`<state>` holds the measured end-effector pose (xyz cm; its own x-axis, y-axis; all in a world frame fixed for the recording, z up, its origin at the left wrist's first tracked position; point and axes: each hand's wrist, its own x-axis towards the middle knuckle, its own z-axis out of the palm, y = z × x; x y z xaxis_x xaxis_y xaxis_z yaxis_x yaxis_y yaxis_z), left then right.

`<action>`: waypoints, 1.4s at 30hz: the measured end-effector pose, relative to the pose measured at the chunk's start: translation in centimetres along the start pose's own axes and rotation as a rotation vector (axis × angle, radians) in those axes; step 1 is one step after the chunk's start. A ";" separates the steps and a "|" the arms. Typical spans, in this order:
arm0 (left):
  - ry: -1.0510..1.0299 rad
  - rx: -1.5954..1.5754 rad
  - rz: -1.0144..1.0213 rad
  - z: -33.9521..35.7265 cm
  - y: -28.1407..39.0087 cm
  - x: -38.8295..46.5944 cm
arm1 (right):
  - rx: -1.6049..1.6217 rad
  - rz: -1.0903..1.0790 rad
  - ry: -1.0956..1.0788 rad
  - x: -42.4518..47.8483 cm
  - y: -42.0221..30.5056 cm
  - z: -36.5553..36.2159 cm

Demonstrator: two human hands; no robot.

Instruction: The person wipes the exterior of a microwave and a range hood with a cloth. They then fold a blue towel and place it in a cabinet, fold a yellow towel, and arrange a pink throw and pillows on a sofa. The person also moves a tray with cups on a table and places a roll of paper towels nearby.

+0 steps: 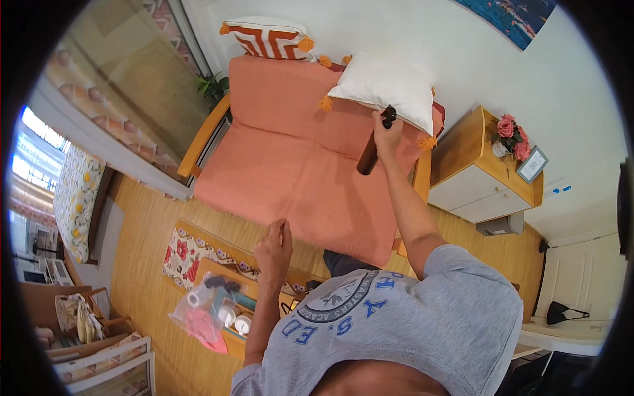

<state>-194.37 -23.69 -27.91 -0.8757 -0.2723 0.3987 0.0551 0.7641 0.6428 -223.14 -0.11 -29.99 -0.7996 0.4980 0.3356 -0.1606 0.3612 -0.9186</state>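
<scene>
My right hand is wrapped around the neck of a dark brown spray bottle, with its black trigger head pointing up toward the backrest. Behind the bottle, a white cushion with orange tassels leans at the top right of a salmon-coloured sofa with wooden armrests. My left hand hangs in front of the seat's front edge, fingers curled in and nothing visible in them. A patterned cushion in white and rust rests on the far left of the backrest.
A wooden cabinet right of the sofa carries roses in a white pot and a framed card. Below my left arm, a low wooden table holds a clear plastic bag and white-lidded containers. A floral mat covers some floor.
</scene>
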 end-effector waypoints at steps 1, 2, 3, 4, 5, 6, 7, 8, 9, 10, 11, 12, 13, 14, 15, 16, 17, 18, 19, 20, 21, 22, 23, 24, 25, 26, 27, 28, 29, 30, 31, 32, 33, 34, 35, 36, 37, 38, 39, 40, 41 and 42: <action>0.016 -0.042 0.071 2.5 0.0 2.7 | -0.135 -0.041 0.070 2.6 1.1 0.0; 0.023 -0.083 0.146 4.8 0.1 5.6 | -0.271 -0.073 0.142 4.7 2.3 0.0; -0.038 -0.077 0.178 6.5 0.1 8.1 | -0.264 -0.003 0.145 5.7 2.8 0.1; -0.103 -0.075 0.212 8.4 0.4 10.9 | -0.180 -0.032 0.130 6.7 3.3 0.2; -0.144 -0.124 0.241 10.6 1.1 13.5 | -0.115 -0.060 0.120 7.5 4.5 -0.3; -0.173 -0.168 0.275 12.8 2.0 16.7 | -0.036 -0.096 0.111 8.4 5.1 -0.4; -0.164 -0.186 0.335 15.5 2.2 19.5 | 0.078 -0.112 0.089 9.2 5.3 -0.5; -0.155 -0.202 0.392 18.2 2.3 22.3 | 0.192 -0.126 0.065 9.5 5.6 -0.7; -0.212 -0.224 0.403 21.2 2.9 25.1 | 0.293 -0.145 0.046 9.8 6.3 -1.3; -0.274 -0.245 0.412 24.3 3.5 27.6 | 0.245 -0.077 0.058 9.9 7.6 -2.3; -0.339 -0.292 0.406 27.4 4.6 30.0 | 0.193 -0.013 0.072 10.2 9.3 -4.0; -0.402 -0.336 0.396 30.6 5.7 32.3 | 0.144 0.052 0.084 10.2 10.7 -5.2; -0.260 -0.394 0.470 33.9 5.9 34.4 | 0.173 0.049 0.121 9.9 10.7 -5.4; -0.104 -0.439 0.543 36.8 5.6 36.3 | 0.215 0.042 0.148 9.5 10.1 -5.3; -0.073 -0.460 0.527 39.2 5.2 38.2 | 0.257 0.034 0.177 8.9 9.6 -5.2; -0.045 -0.490 0.512 41.4 5.4 39.5 | 0.250 0.085 0.171 8.3 9.5 -5.4; 0.023 -0.321 0.531 43.4 6.2 39.8 | 0.232 0.138 0.171 7.4 9.7 -6.1; 0.087 -0.159 0.550 45.3 7.5 39.9 | 0.208 0.189 0.178 6.5 10.0 -7.1; 0.098 -0.077 0.550 46.5 7.8 39.8 | 0.192 0.217 0.200 5.3 10.3 -7.8; 0.112 0.004 0.550 47.6 8.3 39.9 | 0.179 0.236 0.221 4.5 10.5 -8.3; 0.071 0.001 0.535 48.5 8.5 40.0 | 0.177 0.279 0.235 3.6 10.6 -8.9; 0.031 0.002 0.520 49.2 8.5 40.1 | 0.178 0.322 0.247 2.7 10.7 -9.3; -0.029 -0.081 0.522 49.8 8.4 40.2 | 0.178 0.373 0.266 1.9 10.7 -9.6; -0.088 -0.160 0.522 50.1 8.1 40.6 | 0.171 0.385 0.272 1.5 10.8 -9.8; -0.147 -0.237 0.521 50.3 7.8 40.9 | 0.166 0.398 0.277 1.1 10.9 -9.9; -0.156 -0.272 0.503 50.4 7.5 41.4 | 0.174 0.404 0.278 1.2 10.5 -9.7; -0.163 -0.302 0.486 50.2 6.9 41.9 | 0.180 0.381 0.288 1.2 10.0 -9.3; -0.169 -0.328 0.469 49.8 6.2 42.5 | 0.191 0.359 0.296 1.2 9.5 -8.9; -0.109 -0.391 0.482 49.3 6.4 42.4 | 0.186 0.339 0.318 1.2 9.0 -8.9; -0.058 -0.470 0.495 49.0 7.4 41.8 | 0.169 0.328 0.351 1.2 8.8 -9.3; -0.006 -0.545 0.505 48.3 8.1 41.1 | 0.157 0.318 0.382 1.4 8.7 -9.4; -0.037 -0.547 0.574 47.5 9.0 39.8 | 0.136 0.301 0.432 1.7 8.6 -10.1; -0.072 -0.562 0.647 46.4 9.5 38.0 | 0.110 0.267 0.466 1.9 9.1 -11.0; -0.177 -0.604 0.606 45.1 9.6 36.0 | 0.056 0.228 0.476 2.3 9.7 -12.1; -0.288 -0.639 0.563 43.6 9.1 33.9 | 0.100 0.276 0.508 3.2 9.9 -13.4; -0.349 -0.661 0.568 41.5 7.7 32.1 | 0.116 0.246 0.524 4.3 9.9 -14.4; -0.406 -0.575 0.551 39.5 6.4 30.4 | 0.164 0.164 0.601 6.2 9.2 -14.9; -0.455 -0.571 0.563 38.6 3.5 29.3 | 0.146 0.103 0.644 8.5 9.0 -16.0; -0.547 -0.477 0.533 37.0 1.7 27.5 | 0.128 0.085 0.703 10.5 9.5 -18.0; -0.638 -0.400 0.470 35.2 0.3 25.7 | -0.015 -0.065 0.749 12.6 10.1 -20.1; -0.724 -0.459 0.326 33.9 -2.1 24.1 | -0.017 -0.090 0.804 14.9 11.2 -22.1; -0.794 -0.299 0.271 33.1 -6.2 22.7 | 0.137 -0.158 0.767 17.4 12.4 -23.7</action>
<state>-230.49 -15.27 -44.51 -0.8825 0.4661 0.0629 0.3347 0.5284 0.7803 -225.32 31.68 -30.58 -0.1475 0.8713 0.4680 -0.3486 0.3970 -0.8490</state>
